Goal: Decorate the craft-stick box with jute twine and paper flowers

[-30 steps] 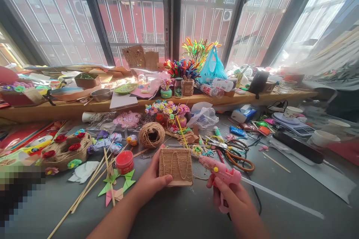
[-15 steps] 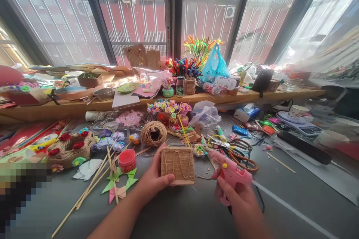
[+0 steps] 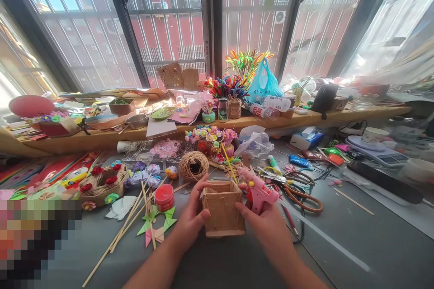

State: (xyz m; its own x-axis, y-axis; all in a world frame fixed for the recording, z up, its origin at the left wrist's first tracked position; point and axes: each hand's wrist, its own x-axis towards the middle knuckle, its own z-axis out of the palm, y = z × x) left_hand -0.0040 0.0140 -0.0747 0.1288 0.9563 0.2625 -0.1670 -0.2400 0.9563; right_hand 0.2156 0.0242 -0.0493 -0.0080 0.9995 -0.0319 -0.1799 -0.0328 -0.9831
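Note:
A small open-topped brown box (image 3: pixel 224 212) stands upright between my hands, partly covered in twine, its open top tilted towards me. My left hand (image 3: pixel 191 216) grips its left side, fingers around the far edge and thumb near the front. On the right side my right hand (image 3: pixel 262 221) holds the box, thumb on the front face and a fingertip at the top rim. A pink hot glue gun (image 3: pixel 259 192) is right against my right hand; whether the hidden fingers also hold it, I cannot tell. Behind the box lies a ball of twine (image 3: pixel 194 165).
Scissors (image 3: pixel 301 192) and a red pencil (image 3: pixel 288 216) lie to the right. Thin wooden sticks (image 3: pixel 115 235), a red tub (image 3: pixel 164 197) and a folded-paper ring (image 3: pixel 167 221) lie left. A twine-covered basket with roses (image 3: pixel 103 180) sits farther left. A cluttered ledge (image 3: pixel 190 126) runs behind.
My right hand has come left with the glue gun and now touches the box. The box has been turned, so a different face and the open top show. The camera view has shifted slightly.

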